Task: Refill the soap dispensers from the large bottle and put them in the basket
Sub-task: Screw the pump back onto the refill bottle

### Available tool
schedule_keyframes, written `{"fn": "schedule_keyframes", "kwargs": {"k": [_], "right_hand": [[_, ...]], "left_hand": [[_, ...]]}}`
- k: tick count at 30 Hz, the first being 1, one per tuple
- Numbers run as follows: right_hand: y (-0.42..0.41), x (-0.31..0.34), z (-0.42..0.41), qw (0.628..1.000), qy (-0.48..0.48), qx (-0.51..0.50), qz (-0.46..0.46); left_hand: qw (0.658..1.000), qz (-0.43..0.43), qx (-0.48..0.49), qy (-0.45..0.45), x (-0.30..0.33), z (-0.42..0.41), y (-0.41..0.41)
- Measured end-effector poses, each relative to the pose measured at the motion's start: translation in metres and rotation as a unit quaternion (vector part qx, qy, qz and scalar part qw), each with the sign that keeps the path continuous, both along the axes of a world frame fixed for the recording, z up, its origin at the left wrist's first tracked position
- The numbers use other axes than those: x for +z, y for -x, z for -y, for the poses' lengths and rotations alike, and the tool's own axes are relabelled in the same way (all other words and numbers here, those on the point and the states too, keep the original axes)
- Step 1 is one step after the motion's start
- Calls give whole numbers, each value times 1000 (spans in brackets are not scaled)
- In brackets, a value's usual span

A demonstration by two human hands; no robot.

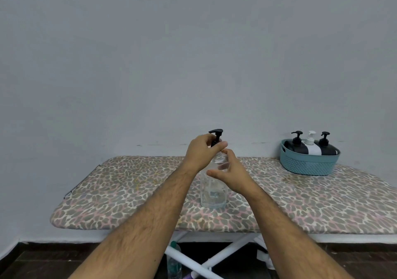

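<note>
At the surface (pixel 322 203) centre, the clear dispenser (pixel 212 192) is steadied by the relaxed right hand (pixel 232 171); its black pump collar (pixel 215 143), pinched by the left hand (pixel 200 152), should be twisted squarely. The basket (pixel 309 164) sits at two o'clock.

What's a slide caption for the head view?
Left hand grips the black pump of a clear plastic dispenser on the leopard-print ironing board; right hand beside it.

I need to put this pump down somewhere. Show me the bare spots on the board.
Free: the ironing board left of the clear dispenser bottle, out to its rounded end, and the stretch between the bottle and the blue basket. Crowded: the basket corner, holding three dispensers, and around both hands at the bottle.
</note>
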State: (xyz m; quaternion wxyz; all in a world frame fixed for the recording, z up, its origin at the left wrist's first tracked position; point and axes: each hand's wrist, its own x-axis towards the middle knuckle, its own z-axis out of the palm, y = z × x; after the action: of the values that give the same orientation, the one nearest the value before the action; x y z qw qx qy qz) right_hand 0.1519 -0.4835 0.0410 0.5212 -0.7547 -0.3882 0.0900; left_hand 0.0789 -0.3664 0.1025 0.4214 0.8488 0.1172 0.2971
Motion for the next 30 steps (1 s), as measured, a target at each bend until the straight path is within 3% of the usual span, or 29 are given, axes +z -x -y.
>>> {"fn": "schedule_keyframes", "kwargs": {"k": [2, 7, 14, 17, 20, 25, 30], "right_hand": [[0, -1, 0, 1000, -2, 1, 0], [-1, 0, 0, 1000, 0, -1, -7], [0, 0, -4, 1000, -6, -1, -5], [2, 0, -2, 1000, -12, -1, -2], [1, 0, -1, 1000, -14, 2, 1], [-2, -2, -2, 1000, -12, 1, -8], [-3, -2, -4, 1000, -10, -2, -6]], "left_hand": [[1000, 18, 1, 6, -1, 1, -1], [990, 29, -49, 127, -4, -9, 12], [987, -32, -72, 137, 0, -2, 8], [995, -40, -55, 72, -4, 3, 0], [999, 7, -14, 39, -10, 0, -3], [988, 67, -2, 141, -11, -14, 9], [991, 41, -22, 124, -10, -13, 13]]}}
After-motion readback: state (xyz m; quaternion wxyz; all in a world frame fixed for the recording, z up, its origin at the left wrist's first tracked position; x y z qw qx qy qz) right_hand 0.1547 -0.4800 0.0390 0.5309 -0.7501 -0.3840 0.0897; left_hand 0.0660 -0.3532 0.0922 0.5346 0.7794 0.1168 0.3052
